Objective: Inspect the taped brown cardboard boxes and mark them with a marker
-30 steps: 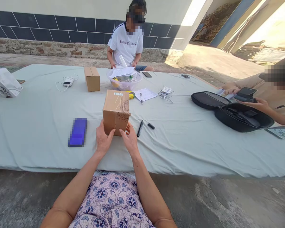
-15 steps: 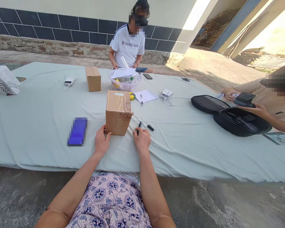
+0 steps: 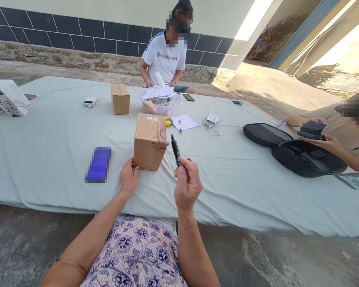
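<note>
A taped brown cardboard box (image 3: 150,140) stands on the pale green sheet (image 3: 48,159) in front of me. My left hand (image 3: 128,179) rests against the box's near left corner, fingers curled on it. My right hand (image 3: 186,185) is raised just right of the box, closed round a black marker (image 3: 176,150) that points up and away. The marker's cap is hidden behind my right hand.
A blue flat object (image 3: 98,164) lies left of the box. Farther back are a second cardboard box (image 3: 120,98), a clear bowl (image 3: 161,105), papers (image 3: 184,122) and a power bank (image 3: 89,101). An open black case (image 3: 293,148) lies right, beside a person. Another person sits opposite.
My right hand left the box, reached right to the marker on the sheet and has lifted it. My left hand slid down to the box's near corner.
</note>
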Action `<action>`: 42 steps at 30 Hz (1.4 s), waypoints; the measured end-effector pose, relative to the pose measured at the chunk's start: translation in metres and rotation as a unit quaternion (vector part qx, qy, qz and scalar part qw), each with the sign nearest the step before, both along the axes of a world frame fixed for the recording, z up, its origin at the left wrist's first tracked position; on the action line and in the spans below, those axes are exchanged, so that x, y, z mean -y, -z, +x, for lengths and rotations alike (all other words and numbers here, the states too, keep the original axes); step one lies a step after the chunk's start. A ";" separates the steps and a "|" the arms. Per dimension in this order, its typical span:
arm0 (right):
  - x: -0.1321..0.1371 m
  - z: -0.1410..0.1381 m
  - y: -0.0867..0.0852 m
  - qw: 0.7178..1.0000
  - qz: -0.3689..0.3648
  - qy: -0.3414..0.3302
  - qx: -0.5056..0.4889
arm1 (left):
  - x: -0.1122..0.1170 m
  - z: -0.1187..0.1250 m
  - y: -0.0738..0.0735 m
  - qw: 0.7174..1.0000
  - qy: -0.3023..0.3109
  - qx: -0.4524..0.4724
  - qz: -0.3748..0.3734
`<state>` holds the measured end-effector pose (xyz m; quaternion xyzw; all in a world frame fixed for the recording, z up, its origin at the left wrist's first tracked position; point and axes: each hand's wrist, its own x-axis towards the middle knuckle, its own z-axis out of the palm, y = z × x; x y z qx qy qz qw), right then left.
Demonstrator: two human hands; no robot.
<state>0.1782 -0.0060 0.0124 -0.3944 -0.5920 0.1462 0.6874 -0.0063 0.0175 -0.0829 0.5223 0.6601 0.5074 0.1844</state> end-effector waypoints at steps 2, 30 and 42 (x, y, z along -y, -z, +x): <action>0.007 -0.009 -0.009 0.996 0.051 -0.015 0.071 | 0.000 0.000 0.001 1.000 0.001 -0.001 0.002; -0.016 0.034 0.021 0.984 -0.067 0.130 0.101 | 0.011 -0.006 -0.019 0.998 -0.012 0.063 -0.002; -0.072 0.035 0.090 0.920 -0.289 0.173 0.201 | 0.029 -0.121 -0.073 0.933 -0.285 -0.149 -0.159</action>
